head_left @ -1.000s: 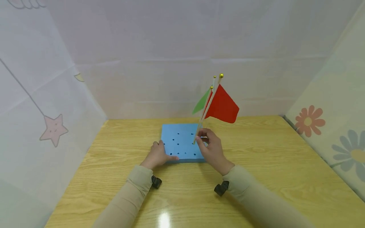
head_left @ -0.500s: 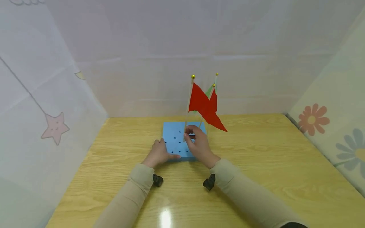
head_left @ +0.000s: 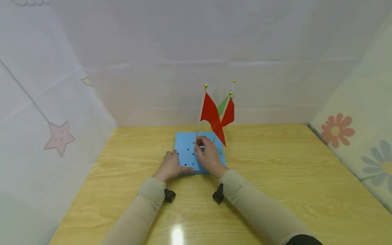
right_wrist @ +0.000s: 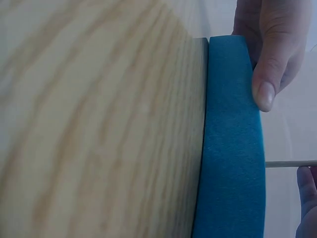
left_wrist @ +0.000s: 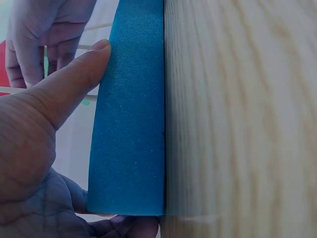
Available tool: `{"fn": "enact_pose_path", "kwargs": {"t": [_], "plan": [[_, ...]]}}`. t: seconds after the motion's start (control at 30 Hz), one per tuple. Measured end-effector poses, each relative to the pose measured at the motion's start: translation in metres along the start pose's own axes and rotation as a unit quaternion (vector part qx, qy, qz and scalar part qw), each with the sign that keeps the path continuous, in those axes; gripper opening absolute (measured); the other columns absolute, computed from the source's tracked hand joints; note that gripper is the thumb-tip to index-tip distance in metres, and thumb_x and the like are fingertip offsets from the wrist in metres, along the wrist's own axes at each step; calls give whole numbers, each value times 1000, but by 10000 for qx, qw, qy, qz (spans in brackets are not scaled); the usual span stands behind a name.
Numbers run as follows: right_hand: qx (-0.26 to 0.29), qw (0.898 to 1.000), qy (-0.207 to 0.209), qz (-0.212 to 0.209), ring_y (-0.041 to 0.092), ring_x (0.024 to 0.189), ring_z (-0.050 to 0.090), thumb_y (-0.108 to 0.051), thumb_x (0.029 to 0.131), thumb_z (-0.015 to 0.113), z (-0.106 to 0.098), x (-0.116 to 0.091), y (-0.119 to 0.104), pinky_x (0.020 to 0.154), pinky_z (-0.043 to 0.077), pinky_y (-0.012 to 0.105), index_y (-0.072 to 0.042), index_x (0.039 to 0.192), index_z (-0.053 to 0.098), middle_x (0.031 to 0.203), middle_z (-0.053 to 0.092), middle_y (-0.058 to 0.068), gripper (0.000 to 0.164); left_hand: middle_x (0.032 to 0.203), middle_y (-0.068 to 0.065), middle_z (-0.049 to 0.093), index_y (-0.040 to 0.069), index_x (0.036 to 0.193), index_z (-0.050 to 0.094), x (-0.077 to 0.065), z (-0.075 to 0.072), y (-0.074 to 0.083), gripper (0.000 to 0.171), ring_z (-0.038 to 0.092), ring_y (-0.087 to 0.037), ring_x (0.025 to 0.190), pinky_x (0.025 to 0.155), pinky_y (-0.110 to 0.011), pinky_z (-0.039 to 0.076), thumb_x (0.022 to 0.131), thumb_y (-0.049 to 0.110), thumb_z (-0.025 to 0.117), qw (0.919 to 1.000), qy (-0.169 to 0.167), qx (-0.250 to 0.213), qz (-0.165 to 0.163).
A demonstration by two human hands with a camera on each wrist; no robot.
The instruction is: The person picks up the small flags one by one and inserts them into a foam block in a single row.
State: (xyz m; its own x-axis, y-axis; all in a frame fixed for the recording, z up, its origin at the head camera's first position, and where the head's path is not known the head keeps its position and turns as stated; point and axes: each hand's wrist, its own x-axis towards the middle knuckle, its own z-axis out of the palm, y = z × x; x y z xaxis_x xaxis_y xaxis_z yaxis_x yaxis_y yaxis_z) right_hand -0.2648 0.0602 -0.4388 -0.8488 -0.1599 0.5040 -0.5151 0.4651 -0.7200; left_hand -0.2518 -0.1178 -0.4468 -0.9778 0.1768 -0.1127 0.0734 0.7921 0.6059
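Note:
In the head view my right hand [head_left: 209, 158] pinches the wooden stick of a red flag [head_left: 210, 110] with a gold ball on top. The stick stands nearly upright, its lower end at the top of a blue foam block [head_left: 182, 137] dotted with small holes. My left hand [head_left: 169, 166] grips the block's near left corner. Its thumb [left_wrist: 81, 74] lies along the top edge, and the other fingers reach round the left side. Behind my right hand, another red flag [head_left: 228, 114] and a green flag [head_left: 222, 106] stand on sticks at the block's right side.
The block sits on a wood-grain table [head_left: 122, 190] near its back edge. A pale cloth backdrop [head_left: 171, 85] rises behind, with printed side panels showing a star [head_left: 59, 137] and flowers [head_left: 337, 130]. Both wrists carry small black cameras.
My right hand has carried the red flag leftward from the block's right side to its middle and tipped the stick more upright. My left hand has kept its hold on the block.

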Motion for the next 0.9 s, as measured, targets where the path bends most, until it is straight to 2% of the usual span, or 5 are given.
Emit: {"fn": "enact_pose_path", "kwargs": {"t": [0.1, 0.33, 0.9], "plan": [[-61, 10000, -7, 52, 33, 104, 67, 2, 100, 63, 2, 0, 2, 90, 58, 45, 4, 113, 59, 104, 63, 17, 13, 145, -40, 37, -20, 154, 22, 0, 0, 1, 121, 45, -48, 130, 106, -54, 44, 80, 50, 88, 10000, -5, 35, -23], [-12, 9999, 63, -121, 35, 103, 67, 4, 99, 63, 4, 2, 0, 87, 59, 46, 4, 110, 59, 104, 63, 18, 11, 141, -39, 39, -20, 154, 22, -1, 1, 1, 122, 48, -45, 123, 103, -53, 45, 79, 50, 89, 9999, 13, 89, -52], [-205, 9978, -257, 580, 31, 100, 65, 2, 100, 64, 10, 3, 3, 87, 58, 44, 1, 109, 59, 103, 64, 15, 10, 133, -35, 43, -20, 153, 24, -3, 2, 0, 120, 50, -36, 108, 96, -49, 48, 78, 48, 90, 9999, 82, -85, 13]]}}
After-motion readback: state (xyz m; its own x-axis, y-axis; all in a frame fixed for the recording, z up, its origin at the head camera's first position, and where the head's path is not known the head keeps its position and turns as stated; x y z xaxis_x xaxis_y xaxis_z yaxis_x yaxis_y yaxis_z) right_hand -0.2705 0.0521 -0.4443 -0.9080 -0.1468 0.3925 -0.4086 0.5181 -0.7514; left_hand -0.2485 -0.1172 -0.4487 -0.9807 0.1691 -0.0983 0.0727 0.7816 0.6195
